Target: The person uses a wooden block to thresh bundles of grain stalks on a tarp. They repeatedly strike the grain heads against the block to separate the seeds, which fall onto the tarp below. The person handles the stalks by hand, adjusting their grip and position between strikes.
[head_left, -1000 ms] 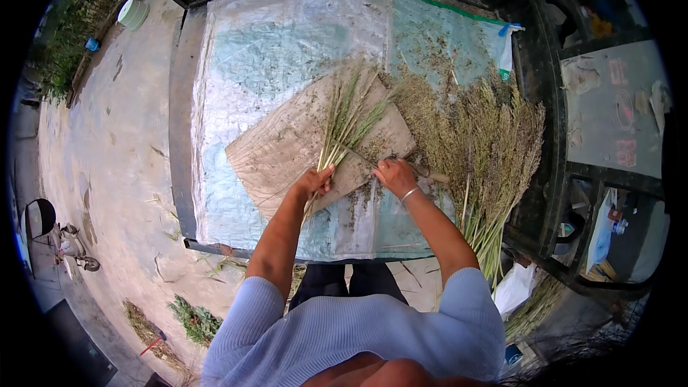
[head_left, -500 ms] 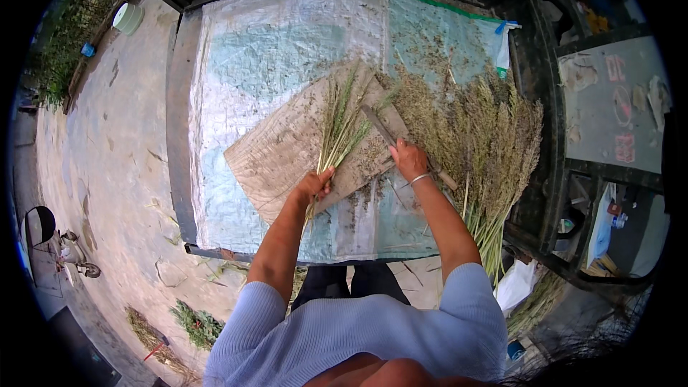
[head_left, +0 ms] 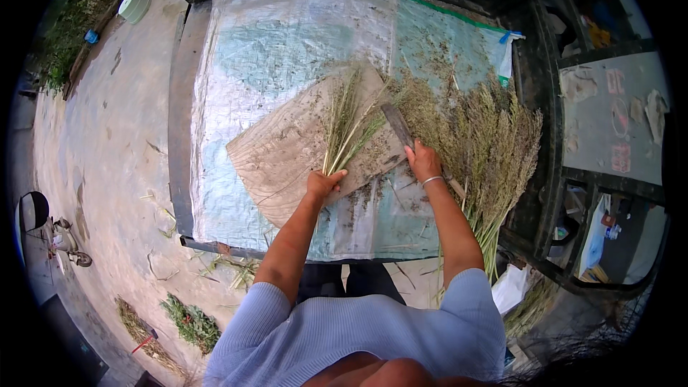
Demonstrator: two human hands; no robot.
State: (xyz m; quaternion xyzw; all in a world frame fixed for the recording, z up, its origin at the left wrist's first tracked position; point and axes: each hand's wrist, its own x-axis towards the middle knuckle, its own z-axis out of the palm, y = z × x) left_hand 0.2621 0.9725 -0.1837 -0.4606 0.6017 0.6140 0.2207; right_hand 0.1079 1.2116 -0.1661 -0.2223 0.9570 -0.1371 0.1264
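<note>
Green stalks (head_left: 340, 149), left grip (head_left: 324, 183) closed round them, wooden board (head_left: 276, 145) beneath — right grip (head_left: 425, 163) round dark tool (head_left: 397, 125)

The right hand (head_left: 424, 160) hides part of a long tool (head_left: 398, 125), perhaps a knife, right of centre; the rounded edge crops greenery (head_left: 63, 43), upper left.

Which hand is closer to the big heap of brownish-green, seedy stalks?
Right. The right hand, holding a dark, flat-bladed tool, is just left of the heap. The left hand is farther left, over the flat brown board, gripping a thin green bunch of stalks.
</note>
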